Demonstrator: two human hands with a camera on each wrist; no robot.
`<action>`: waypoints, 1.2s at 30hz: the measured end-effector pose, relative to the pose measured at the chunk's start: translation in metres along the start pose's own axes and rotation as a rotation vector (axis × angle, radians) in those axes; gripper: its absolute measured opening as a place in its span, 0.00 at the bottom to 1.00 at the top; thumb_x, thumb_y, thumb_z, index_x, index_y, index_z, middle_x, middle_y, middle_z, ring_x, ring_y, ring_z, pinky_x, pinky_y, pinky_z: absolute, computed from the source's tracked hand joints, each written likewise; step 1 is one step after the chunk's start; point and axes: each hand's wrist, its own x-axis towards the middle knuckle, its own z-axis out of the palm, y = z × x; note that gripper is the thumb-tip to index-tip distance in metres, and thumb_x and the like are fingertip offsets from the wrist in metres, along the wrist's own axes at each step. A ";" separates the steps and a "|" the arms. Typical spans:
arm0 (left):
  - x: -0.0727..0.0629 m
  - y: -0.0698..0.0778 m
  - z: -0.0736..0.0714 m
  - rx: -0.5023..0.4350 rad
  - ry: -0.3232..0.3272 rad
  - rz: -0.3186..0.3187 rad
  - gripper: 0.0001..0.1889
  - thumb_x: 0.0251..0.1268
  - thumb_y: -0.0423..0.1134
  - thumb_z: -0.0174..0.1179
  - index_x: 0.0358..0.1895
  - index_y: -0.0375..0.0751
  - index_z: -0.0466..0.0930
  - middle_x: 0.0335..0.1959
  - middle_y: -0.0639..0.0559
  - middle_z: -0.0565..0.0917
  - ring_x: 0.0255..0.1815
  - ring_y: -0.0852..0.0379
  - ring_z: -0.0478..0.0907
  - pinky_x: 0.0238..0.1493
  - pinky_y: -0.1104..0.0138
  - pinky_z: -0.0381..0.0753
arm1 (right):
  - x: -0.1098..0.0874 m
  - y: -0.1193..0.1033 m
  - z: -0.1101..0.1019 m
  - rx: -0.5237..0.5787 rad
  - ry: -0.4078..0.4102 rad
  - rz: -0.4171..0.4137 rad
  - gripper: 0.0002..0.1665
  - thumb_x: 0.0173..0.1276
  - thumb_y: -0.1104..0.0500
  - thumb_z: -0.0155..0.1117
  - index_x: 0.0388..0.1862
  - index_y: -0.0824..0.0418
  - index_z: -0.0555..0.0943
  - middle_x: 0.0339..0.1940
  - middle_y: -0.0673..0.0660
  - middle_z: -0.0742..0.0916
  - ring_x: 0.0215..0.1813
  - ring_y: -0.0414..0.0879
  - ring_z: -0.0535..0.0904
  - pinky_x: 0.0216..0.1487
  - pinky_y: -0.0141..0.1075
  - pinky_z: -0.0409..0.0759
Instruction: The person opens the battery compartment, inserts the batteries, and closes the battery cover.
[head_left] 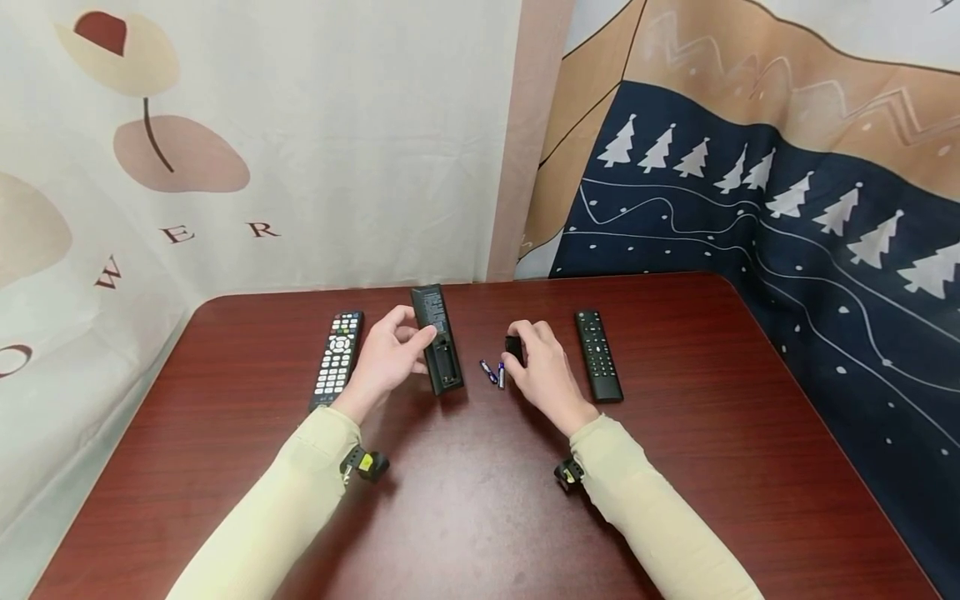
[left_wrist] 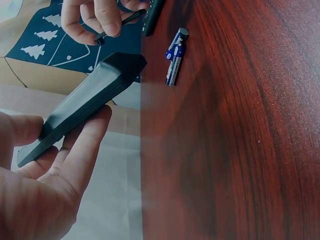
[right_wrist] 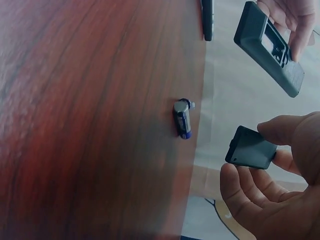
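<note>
My left hand [head_left: 390, 352] grips a black remote control [head_left: 437, 337], back side up and raised off the table, its battery compartment uncovered. Between the thumb and fingers of my right hand [head_left: 545, 367] is a small black battery cover [right_wrist: 252, 148], held above the table. Two blue-and-silver batteries [head_left: 501, 375] lie close together on the table, between the hands. In the left wrist view the remote control [left_wrist: 82, 102] shows its side, and the batteries [left_wrist: 175, 57] partly overlap.
To the left, a black remote with white buttons [head_left: 337, 354] lies partly behind my left hand. Another slim black remote [head_left: 598, 357] lies to the right of my right hand. The reddish-brown table [head_left: 480, 517] ends at a curtain [head_left: 360, 167] and a patterned cloth [head_left: 697, 200].
</note>
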 end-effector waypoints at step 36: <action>0.002 -0.003 -0.006 0.013 0.006 -0.015 0.15 0.77 0.38 0.59 0.60 0.37 0.73 0.40 0.38 0.86 0.29 0.57 0.85 0.41 0.47 0.89 | 0.001 0.016 -0.006 -0.134 -0.152 0.206 0.18 0.70 0.61 0.69 0.56 0.60 0.77 0.50 0.66 0.80 0.48 0.63 0.85 0.51 0.53 0.85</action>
